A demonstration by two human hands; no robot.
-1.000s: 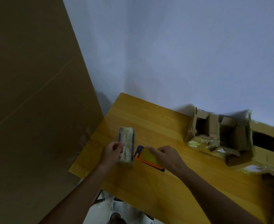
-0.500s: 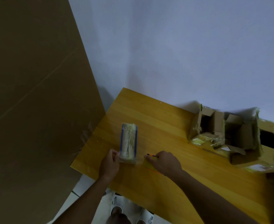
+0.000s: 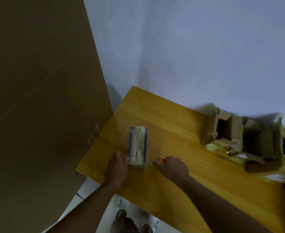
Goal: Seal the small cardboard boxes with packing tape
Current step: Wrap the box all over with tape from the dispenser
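A small box (image 3: 137,146), wrapped in pale tape with blue edges, lies lengthwise on the wooden table (image 3: 163,125). My left hand (image 3: 117,168) holds its near left corner, thumb against the box. My right hand (image 3: 172,168) rests on the table just right of the box and grips an orange and black tape dispenser (image 3: 161,159). Only the dispenser's orange tip shows past my fingers. A faint glossy strip of tape seems to run from the box's near end toward my right hand.
Several open, torn cardboard boxes (image 3: 235,132) with yellow tape scraps crowd the table's right side against the wall. A large cardboard sheet (image 3: 37,98) leans at the left, touching the table's left edge. My feet (image 3: 131,222) show below the table's near edge.
The box has been laid further from me and my left hand slid from its side to its near corner. My right hand closed over the dispenser, hiding most of it.
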